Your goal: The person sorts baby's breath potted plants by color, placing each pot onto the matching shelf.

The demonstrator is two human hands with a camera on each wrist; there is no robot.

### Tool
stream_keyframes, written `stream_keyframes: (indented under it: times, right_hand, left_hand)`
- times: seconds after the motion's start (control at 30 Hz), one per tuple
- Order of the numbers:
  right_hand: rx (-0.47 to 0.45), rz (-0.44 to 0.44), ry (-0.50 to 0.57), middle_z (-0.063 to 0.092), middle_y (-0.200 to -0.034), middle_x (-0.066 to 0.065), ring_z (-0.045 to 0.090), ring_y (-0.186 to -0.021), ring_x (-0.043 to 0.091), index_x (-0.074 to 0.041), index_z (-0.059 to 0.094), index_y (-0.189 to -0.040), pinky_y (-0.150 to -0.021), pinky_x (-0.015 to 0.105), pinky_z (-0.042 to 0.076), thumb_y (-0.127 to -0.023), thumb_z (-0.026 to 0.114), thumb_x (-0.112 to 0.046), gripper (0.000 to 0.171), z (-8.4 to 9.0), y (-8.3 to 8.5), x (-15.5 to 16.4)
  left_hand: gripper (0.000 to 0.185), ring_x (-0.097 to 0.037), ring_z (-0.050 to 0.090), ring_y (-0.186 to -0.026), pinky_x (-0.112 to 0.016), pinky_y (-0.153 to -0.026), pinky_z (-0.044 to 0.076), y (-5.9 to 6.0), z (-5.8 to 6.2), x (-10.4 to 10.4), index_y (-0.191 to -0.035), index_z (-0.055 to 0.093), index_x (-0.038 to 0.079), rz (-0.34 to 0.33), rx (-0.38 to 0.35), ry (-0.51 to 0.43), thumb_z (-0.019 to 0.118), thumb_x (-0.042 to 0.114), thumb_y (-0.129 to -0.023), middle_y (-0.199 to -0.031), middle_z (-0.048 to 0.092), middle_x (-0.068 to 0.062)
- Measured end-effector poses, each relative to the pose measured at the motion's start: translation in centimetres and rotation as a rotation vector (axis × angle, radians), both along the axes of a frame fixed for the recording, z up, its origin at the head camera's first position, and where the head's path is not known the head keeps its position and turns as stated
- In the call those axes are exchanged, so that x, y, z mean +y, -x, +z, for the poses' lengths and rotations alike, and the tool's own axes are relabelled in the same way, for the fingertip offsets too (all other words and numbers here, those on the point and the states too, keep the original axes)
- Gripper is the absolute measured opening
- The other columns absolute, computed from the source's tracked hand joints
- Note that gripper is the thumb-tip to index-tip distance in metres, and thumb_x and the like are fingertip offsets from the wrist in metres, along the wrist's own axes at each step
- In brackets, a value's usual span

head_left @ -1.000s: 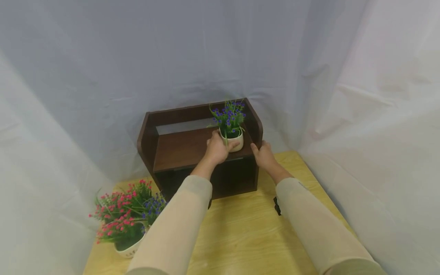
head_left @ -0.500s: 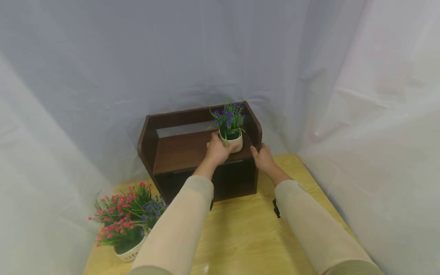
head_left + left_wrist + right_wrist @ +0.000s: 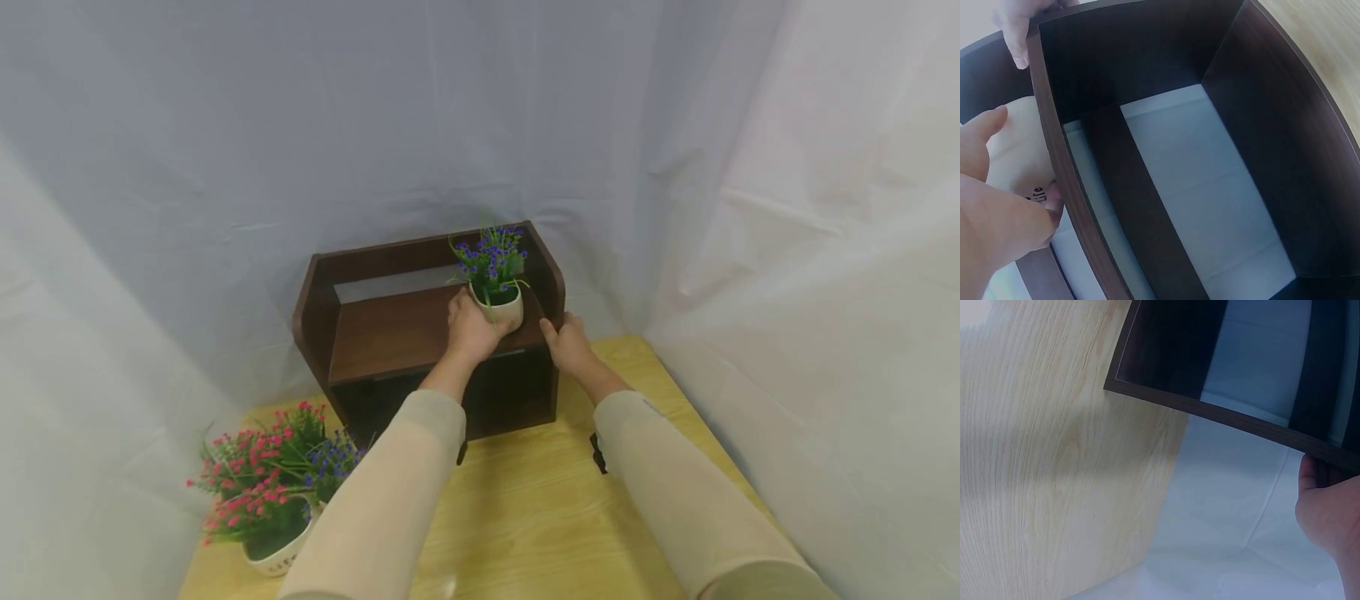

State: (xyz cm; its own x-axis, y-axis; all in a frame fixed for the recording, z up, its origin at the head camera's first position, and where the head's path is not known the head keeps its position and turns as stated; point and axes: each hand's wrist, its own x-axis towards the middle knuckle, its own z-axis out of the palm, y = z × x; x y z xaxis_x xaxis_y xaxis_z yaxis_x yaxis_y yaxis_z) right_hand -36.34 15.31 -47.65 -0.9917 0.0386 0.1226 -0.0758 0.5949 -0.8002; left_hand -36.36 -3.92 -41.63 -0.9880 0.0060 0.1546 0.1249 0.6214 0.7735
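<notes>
A white pot [image 3: 510, 314] with green leaves and small purple-blue flowers [image 3: 491, 258] stands at the right end of the dark brown shelf unit's top board [image 3: 397, 329]. My left hand [image 3: 472, 329] grips this pot from its left and front, with the thumb across the front. Black lettering shows on the pot [image 3: 1019, 140] in the left wrist view, beside my fingers. My right hand [image 3: 572, 346] grips the front edge of the unit's right side panel [image 3: 550, 275]. In the right wrist view, the right hand [image 3: 1329, 512] is at that panel, its fingers partly hidden.
Pots with pink flowers [image 3: 251, 475] and purple flowers [image 3: 333, 460] stand on the wooden table [image 3: 525, 508] at the front left, partly behind my left sleeve. The shelf unit's lower compartment [image 3: 1179, 175] is open at the front. White sheeting [image 3: 375, 108] hangs behind and on both sides.
The head view has shifted slightly, moving everything a little left in the picture. Both hands keep their holds on the pot and the side panel.
</notes>
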Motion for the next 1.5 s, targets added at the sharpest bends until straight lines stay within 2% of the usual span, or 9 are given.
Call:
stream_keyframes:
  times: [0.2, 0.37, 0.6, 0.83, 0.97, 1.2, 1.33, 1.5]
  right_hand:
    - [-0.004, 0.006, 0.014, 0.042, -0.147, 0.041, 0.046, -0.143, 0.052, 0.020, 0.041, -0.149, -0.128, 0.061, 0.038, -0.118, 0.043, -0.030, 0.058, -0.2, 0.2, -0.2]
    - [-0.012, 0.001, 0.029, 0.042, -0.146, 0.040, 0.046, -0.142, 0.052, 0.019, 0.042, -0.148, -0.128, 0.060, 0.038, -0.118, 0.043, -0.030, 0.057, -0.3, 0.3, -0.2]
    - [-0.024, 0.004, 0.046, 0.040, -0.148, 0.040, 0.045, -0.144, 0.052, 0.018, 0.040, -0.150, -0.128, 0.061, 0.038, -0.118, 0.042, -0.032, 0.059, 0.0, 0.1, -0.2]
    - [-0.033, 0.017, 0.034, 0.039, -0.150, 0.039, 0.045, -0.145, 0.051, 0.017, 0.038, -0.153, -0.129, 0.060, 0.038, -0.118, 0.041, -0.034, 0.061, 0.1, 0.0, -0.3]
    - [-0.036, 0.014, 0.023, 0.039, -0.150, 0.039, 0.046, -0.145, 0.052, 0.017, 0.037, -0.153, -0.129, 0.060, 0.038, -0.118, 0.040, -0.034, 0.062, 0.0, -0.1, -0.3]
    - [-0.039, 0.014, 0.031, 0.040, -0.150, 0.039, 0.045, -0.145, 0.051, 0.016, 0.038, -0.152, -0.129, 0.060, 0.038, -0.118, 0.040, -0.035, 0.061, -0.2, 0.1, -0.2]
    - [-0.033, 0.027, 0.022, 0.041, -0.150, 0.039, 0.044, -0.145, 0.050, 0.016, 0.037, -0.153, -0.129, 0.060, 0.037, -0.119, 0.039, -0.034, 0.061, -0.2, 0.2, -0.2]
    - [-0.025, 0.034, 0.004, 0.040, -0.150, 0.039, 0.044, -0.146, 0.051, 0.015, 0.037, -0.155, -0.129, 0.061, 0.037, -0.119, 0.039, -0.033, 0.060, -0.1, 0.2, -0.1]
  left_hand:
    - [0.108, -0.051, 0.033, -0.160, -0.056, -0.136, 0.029, -0.5, -0.7, -0.8, -0.168, 0.019, -0.008, -0.035, 0.033, 0.037, 0.084, 0.026, -0.089, -0.172, 0.029, -0.033]
    - [0.098, -0.050, 0.033, -0.160, -0.057, -0.135, 0.031, -1.6, -1.6, -1.9, -0.169, 0.021, -0.004, -0.024, 0.051, 0.054, 0.079, 0.020, -0.093, -0.172, 0.031, -0.029]
    - [0.091, -0.046, 0.033, -0.160, -0.058, -0.131, 0.037, -4.6, -2.7, -3.1, -0.170, 0.024, 0.001, 0.000, 0.060, 0.018, 0.077, 0.021, -0.099, -0.171, 0.034, -0.025]
    - [0.083, -0.041, 0.042, -0.151, -0.057, -0.126, 0.042, -7.8, -3.5, -3.5, -0.167, 0.031, 0.003, 0.014, 0.158, -0.057, 0.076, 0.016, -0.098, -0.164, 0.042, -0.021]
    - [0.077, -0.039, 0.046, -0.145, -0.055, -0.122, 0.046, -9.5, -4.2, -3.9, -0.163, 0.037, 0.006, 0.033, 0.182, -0.093, 0.077, 0.015, -0.098, -0.158, 0.046, -0.018]
    - [0.071, -0.036, 0.054, -0.131, -0.056, -0.114, 0.048, -12.0, -6.1, -5.2, -0.156, 0.045, 0.006, 0.116, 0.206, -0.114, 0.080, 0.013, -0.094, -0.148, 0.055, -0.016]
    - [0.070, -0.035, 0.057, -0.128, -0.057, -0.110, 0.047, -13.2, -7.1, -6.1, -0.154, 0.046, 0.006, 0.146, 0.227, -0.115, 0.081, 0.012, -0.093, -0.144, 0.058, -0.014]
    - [0.068, -0.036, 0.057, -0.126, -0.057, -0.109, 0.046, -15.1, -8.7, -7.3, -0.150, 0.049, 0.004, 0.172, 0.215, -0.102, 0.083, 0.012, -0.092, -0.140, 0.061, -0.016]
